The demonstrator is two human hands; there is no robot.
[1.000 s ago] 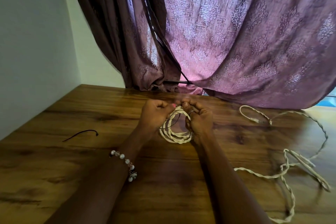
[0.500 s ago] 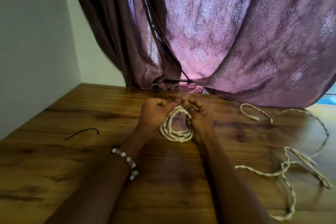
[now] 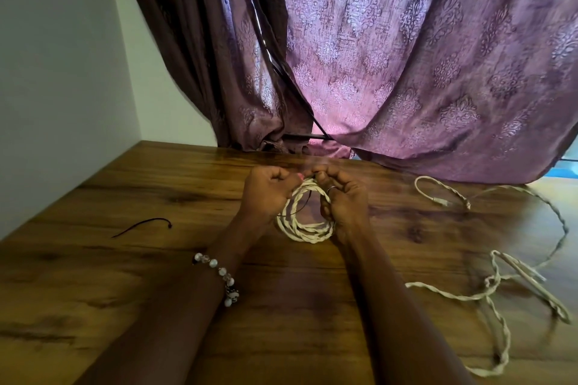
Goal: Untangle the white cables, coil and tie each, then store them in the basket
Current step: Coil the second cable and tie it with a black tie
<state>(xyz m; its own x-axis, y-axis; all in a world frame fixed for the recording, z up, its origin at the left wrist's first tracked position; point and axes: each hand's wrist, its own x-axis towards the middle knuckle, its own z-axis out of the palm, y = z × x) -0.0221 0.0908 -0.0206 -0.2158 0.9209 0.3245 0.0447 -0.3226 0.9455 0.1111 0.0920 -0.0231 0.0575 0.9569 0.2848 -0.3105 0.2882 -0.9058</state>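
1. Step in hand, by my read: tying off the coiled white cable, which sits mid-table, nearer the far edge, propped between both hands.
2. Left hand is curled tight, fingertips pinching at the coil's top; looks like it has one end of the thin black tie. Right hand, fingers curled too, grips the coil's right side and pinches at the same top spot.
3. Do it well: keep the turns stacked w/ the right hand so no loop slips out while the left works the tie.
4. Cinch the tie snug across all turns, not just the outer ones; a loose wrap prob lets the coil spring open.
5. A 2nd black tie lies near the table's left edge, well apart; likely for the next cable.
6. Loose twisted cable sprawls twd the right edge, not yet coiled. No basket in view.
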